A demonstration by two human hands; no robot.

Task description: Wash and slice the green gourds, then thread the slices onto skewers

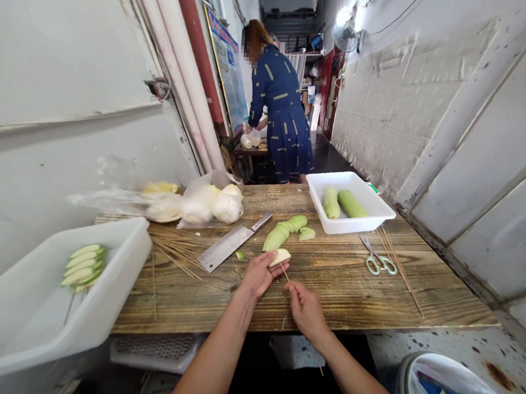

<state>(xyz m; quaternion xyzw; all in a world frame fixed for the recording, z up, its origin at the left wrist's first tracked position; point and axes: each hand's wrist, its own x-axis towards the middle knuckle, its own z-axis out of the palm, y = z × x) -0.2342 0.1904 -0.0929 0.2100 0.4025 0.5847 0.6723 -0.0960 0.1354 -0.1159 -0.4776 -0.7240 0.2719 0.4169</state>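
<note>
Between thumb and fingers, my left hand (259, 275) holds a pale zucchini slice (281, 257) over the front of the table. My right hand (308, 311) pinches a thin bamboo skewer (286, 273), whose upper end meets the lower edge of that slice; how deep it goes in I cannot tell. Just beyond my hands lies a sliced green zucchini (279, 234), its pieces leaning in a row. A cleaver (227, 247) rests to the left of it, blade toward me, with a small green offcut (239, 255) nearby.
Left, a white tub (128, 253) holds skewered slices (84, 265). Loose skewers (176, 248) and bagged white vegetables (212, 204) lie near it. Right are a white tray (348, 228) with two whole zucchini, scissors (378, 259) and a lined bin (412, 381). Another person (283, 102) stands beyond the table (346, 293).
</note>
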